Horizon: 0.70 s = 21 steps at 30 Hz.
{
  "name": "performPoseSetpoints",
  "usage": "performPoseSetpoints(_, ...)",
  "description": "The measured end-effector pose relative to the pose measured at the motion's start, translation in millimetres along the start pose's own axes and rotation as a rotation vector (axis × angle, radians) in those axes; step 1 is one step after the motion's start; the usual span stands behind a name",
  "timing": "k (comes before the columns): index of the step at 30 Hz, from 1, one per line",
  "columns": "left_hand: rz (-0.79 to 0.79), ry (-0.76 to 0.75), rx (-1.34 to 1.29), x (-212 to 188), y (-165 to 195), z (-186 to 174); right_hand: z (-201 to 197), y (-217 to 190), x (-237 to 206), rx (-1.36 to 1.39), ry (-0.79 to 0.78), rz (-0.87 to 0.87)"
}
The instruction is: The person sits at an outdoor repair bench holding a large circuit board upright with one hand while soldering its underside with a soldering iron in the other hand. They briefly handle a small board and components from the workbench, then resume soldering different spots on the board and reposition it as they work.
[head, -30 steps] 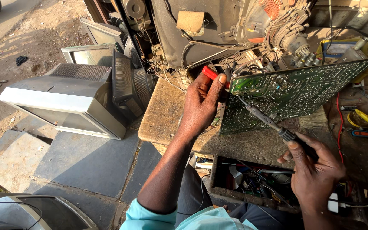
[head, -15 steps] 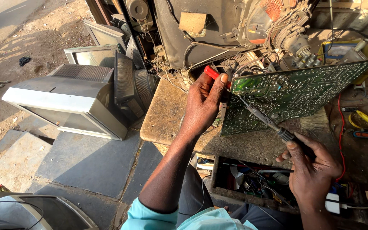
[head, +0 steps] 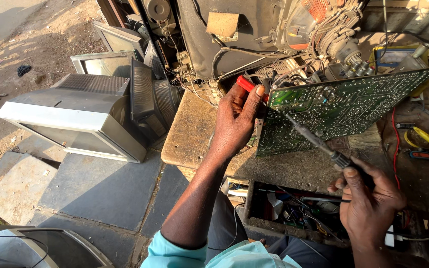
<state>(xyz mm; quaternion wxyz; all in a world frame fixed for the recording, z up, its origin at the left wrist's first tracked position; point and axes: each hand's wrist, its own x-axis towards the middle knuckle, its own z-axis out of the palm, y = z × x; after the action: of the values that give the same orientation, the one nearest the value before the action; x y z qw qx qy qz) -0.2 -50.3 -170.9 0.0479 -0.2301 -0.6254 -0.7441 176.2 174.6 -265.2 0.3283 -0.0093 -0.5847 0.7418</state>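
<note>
We judged the board [head: 343, 111] light, stiff and fragile, best taken by its edges. It stood tilted on the bench [head: 194, 134], our left hand [head: 237, 121] clamping its left edge with a red tool [head: 248, 85]; our right hand [head: 368, 201], low, closed round the iron [head: 319, 144], tip on the board.

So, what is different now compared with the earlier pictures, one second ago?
Almost nothing. The left hand still props the green circuit board upright with a red tool; the right hand keeps the soldering iron tip on the board. Only the camera view shifted slightly.
</note>
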Motion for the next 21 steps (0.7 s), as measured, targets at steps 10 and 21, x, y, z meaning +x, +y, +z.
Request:
performPoseSetpoints(10,0.002,-0.004,0.016,-0.6,-1.7,0.2,-4.4,6.7,1.4,0.013,-0.015,-0.034)
performPoseSetpoints(21,0.007,-0.009,0.017,-0.6,-0.5,-0.1,-4.4,4.7,9.3,-0.072,-0.008,-0.033)
